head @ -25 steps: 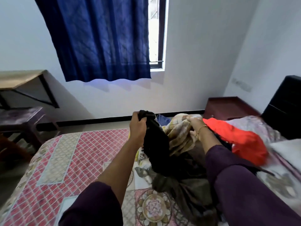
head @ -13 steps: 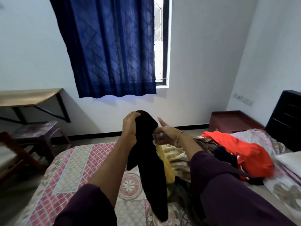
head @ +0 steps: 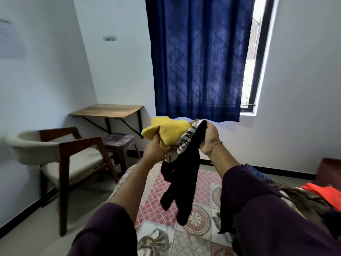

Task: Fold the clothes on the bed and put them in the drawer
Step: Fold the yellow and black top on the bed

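Observation:
Both hands hold one garment up in front of me, above the bed (head: 203, 183). The garment (head: 181, 174) is black, with a yellow part at its top left and a white band with dark lettering. My left hand (head: 156, 151) grips the yellow part from below. My right hand (head: 209, 138) grips the black edge at the top right. The black cloth hangs down between my arms, clear of the patterned pink bedsheet. At the right edge lies the pile of other clothes (head: 302, 196), with an orange piece (head: 324, 193) on it.
A wooden armchair (head: 60, 154) with a cream seat stands left of the bed. Behind it are a small stool (head: 120, 140) and a wall-mounted wooden desk (head: 107, 110). A blue curtain (head: 199, 58) covers the window. A dark red cabinet (head: 330, 169) shows at the far right.
My view has swung left and up, bringing the armchair into sight. The garment was lifted off the pile; my right hand took hold of it and the yellow part now shows.

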A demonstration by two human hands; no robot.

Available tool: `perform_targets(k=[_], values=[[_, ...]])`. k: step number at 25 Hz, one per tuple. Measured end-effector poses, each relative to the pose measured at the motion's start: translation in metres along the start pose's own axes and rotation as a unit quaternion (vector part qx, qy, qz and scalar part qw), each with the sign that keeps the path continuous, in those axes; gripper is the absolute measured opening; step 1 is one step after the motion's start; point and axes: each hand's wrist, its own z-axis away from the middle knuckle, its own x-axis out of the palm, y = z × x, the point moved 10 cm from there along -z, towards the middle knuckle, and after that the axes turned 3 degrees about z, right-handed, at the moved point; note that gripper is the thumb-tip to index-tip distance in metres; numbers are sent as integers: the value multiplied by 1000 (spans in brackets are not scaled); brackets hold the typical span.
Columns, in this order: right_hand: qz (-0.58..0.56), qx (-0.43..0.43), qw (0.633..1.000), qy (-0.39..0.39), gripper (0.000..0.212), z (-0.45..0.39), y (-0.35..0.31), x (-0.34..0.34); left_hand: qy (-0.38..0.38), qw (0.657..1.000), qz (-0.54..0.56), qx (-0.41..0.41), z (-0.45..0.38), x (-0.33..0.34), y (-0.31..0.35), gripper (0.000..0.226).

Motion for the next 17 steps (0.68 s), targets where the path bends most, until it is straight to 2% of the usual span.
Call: perform_targets(k=[1, 3, 5, 7, 9, 11, 12, 13, 14, 15, 16, 17], values=[[-3, -16, 1000, 9, 48, -3, -6, 0, -6, 999, 34, 13, -1, -4, 0, 77], [-6, -37, 999, 25, 44, -9, -15, -1, -14, 985, 170, 7, -1, -13, 1, 80], [-36, -38, 998, 19, 30, -13, -19, 0, 3, 939, 335, -78, -1, -18, -10, 87], [-50, -31, 998, -8, 24, -16, -21, 3, -31, 875, 438, -206, 12, -4, -18, 75], [-54, -21, 998, -24, 19, -24, -18, 3, -101, 862, 435, -240, 22, 9, -9, 40], [-40, -14, 999, 6, 18, -36, -14, -6, -111, 874, 409, -237, 27, 10, 5, 34], [-3, 6, 1000, 30, 19, -41, -10, -13, -78, 874, 419, -234, 24, 4, 11, 33], [84, 29, 994, 57, 21, -47, -3, -23, -32, 860, 454, -230, 20, -4, 17, 32], [220, 43, 972, 72, 23, -49, 0, -29, 17, 837, 499, -225, 12, -12, 19, 32], [366, 46, 927, 70, 25, -49, 1, -29, 58, 810, 542, -214, 9, -18, 25, 32], [468, 29, 880, 70, 27, -51, 1, -25, 84, 792, 569, -202, 5, -22, 31, 32], [496, -2, 867, 53, 23, -50, 0, -14, 94, 784, 582, -192, 3, -22, 37, 31]])
